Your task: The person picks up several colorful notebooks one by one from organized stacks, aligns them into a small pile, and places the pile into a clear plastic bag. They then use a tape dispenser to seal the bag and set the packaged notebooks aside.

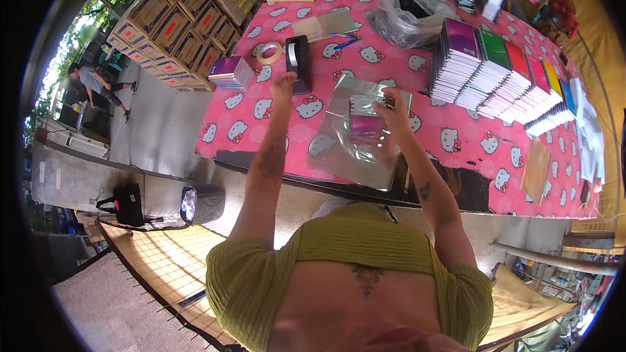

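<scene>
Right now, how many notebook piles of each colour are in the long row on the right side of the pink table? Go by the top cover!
Purple pile: 1
Green pile: 1
Red pile: 1
Pink pile: 1
Yellow pile: 1
Blue pile: 1
Total: 6

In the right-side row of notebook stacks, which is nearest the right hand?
The purple-covered, white-paged notebook stack at the row's left end; the green-covered stack and others stand farther from the right hand.
</scene>
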The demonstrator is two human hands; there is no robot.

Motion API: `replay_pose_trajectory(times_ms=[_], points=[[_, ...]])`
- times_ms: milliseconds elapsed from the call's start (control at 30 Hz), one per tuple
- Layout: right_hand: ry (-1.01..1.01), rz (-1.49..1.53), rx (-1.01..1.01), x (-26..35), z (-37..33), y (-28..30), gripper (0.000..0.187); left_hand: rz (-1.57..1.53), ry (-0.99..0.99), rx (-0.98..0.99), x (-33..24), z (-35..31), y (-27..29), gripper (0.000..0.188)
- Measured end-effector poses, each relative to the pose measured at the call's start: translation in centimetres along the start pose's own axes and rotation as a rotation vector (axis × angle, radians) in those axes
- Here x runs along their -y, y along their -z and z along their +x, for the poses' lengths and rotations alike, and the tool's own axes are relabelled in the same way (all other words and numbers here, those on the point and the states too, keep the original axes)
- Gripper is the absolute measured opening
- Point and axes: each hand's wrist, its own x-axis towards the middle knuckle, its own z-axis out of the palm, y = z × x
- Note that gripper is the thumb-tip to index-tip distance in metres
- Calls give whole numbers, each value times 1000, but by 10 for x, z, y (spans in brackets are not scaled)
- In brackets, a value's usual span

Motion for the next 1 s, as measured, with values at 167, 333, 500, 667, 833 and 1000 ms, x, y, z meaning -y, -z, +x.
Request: replay_pose_trajectory(times_ms=[167,333,500,667,833,1000], points=[[83,-21,25,-6,1,-8,47,146,146,-78,21,-29,23,25],[114,1,4,-15,6,-1,48,1296,-348,255,-101,-26,-7,14],[94,54,9,-14,4,-4,50,780,-843,1224,-190,-60,-101,23],[114,-23,8,-19,8,9,53,1140,-519,1474,-179,-32,-157,31],[94,106,50,-16,7,-4,57,602,149,1534,-72,8,-141,42],[74,283,10,-13,-1,-2,52,543,-298,1170,-67,-37,-127,57]])
